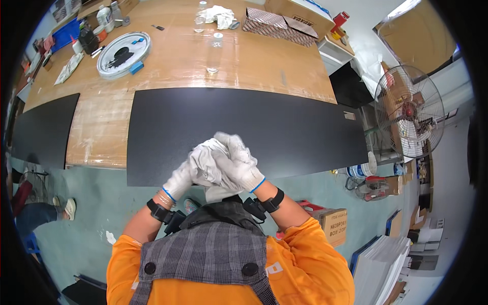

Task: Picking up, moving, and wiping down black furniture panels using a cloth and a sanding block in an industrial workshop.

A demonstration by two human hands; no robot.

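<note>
Both of my hands wear white gloves with blue cuffs and come together over the near edge of a long black panel (284,122). Between them is a bunched white cloth (207,163), part of it hanging down toward my apron. My left hand (181,179) grips the cloth from the left side, its fingers mostly hidden in the folds. From the right, my right hand (242,166) closes over the same cloth. A small pale label (349,116) is on the panel's right end.
A second black panel (43,129) lies left on the wrapped table (173,61). Farther back are a white lid with black paste (140,44), clear bottles (215,53), a crumpled cloth (219,16) and an open carton (279,28). A fan (409,111) stands right; a person's leg (38,218) shows left.
</note>
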